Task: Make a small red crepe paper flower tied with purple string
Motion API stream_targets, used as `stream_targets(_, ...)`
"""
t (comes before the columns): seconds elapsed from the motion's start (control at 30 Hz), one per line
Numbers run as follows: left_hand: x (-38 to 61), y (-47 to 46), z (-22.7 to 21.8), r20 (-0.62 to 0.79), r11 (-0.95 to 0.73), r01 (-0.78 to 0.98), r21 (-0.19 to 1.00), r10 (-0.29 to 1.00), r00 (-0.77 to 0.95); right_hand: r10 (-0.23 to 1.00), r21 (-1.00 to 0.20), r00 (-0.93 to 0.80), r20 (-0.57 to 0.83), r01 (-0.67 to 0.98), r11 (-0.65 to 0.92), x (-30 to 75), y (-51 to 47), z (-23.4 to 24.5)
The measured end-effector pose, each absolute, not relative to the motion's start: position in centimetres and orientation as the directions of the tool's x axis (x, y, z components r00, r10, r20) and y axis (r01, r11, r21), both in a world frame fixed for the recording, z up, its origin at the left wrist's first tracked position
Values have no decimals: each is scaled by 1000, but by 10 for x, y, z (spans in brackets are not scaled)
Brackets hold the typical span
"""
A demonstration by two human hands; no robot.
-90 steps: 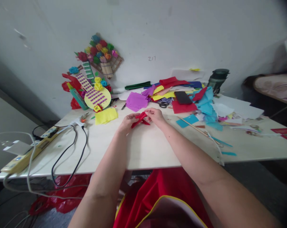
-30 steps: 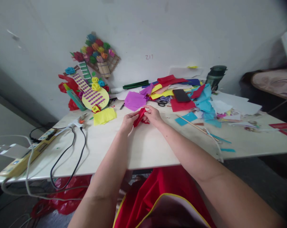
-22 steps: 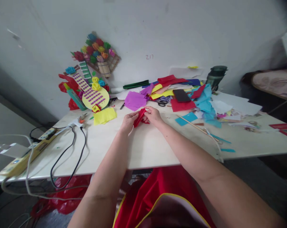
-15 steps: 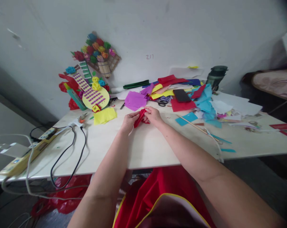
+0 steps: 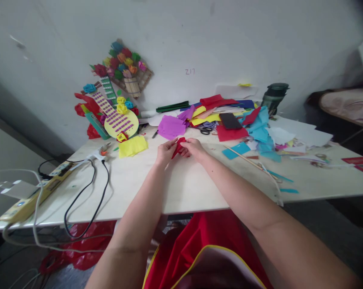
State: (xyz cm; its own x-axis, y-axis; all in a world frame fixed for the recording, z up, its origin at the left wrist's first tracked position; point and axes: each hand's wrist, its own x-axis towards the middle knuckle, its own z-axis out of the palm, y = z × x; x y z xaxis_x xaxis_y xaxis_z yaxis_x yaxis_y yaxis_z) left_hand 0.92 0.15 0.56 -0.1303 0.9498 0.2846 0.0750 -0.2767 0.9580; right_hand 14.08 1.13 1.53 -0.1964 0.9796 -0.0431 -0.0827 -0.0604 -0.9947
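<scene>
Pale tabletop (image 5: 187,188) beneath left hand (image 5: 166,151) and right hand (image 5: 193,148), red paper (image 5: 178,147) in each closed grip.

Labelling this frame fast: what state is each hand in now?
Left hand: closed, pinching the small folded red papery piece.
Right hand: closed, pinching the same piece.

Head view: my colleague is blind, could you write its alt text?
Left hand and right hand pinch a small red piece over a pale table. Behind lie a purple sheet and a dark phone; a flower-trimmed guitar model is at left.
</scene>
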Motion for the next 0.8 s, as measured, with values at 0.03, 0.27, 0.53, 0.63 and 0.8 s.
stream_targets(0.03,10,1,6,311,-298,112,948,942,-129,982,-996,-181,-52,-68,-65,140,12,14)
stream_targets(0.27,13,-3,8,342,-312,231,922,934,-103,994,-998,-90,-54,-40,-58,138,12,15)
stream_targets(0.53,3,-7,11,103,-98,-135,986,994,29,999,-985,-47,-9,-169,-16,141,13,18)
stream_targets(0.63,0,-7,11,51,-43,-202,978,998,34,996,-981,-91,-6,-193,-24,142,12,19)
stream_targets(0.8,-4,-6,12,70,-65,-142,988,997,30,977,-980,-213,-4,-192,-46,150,9,24)
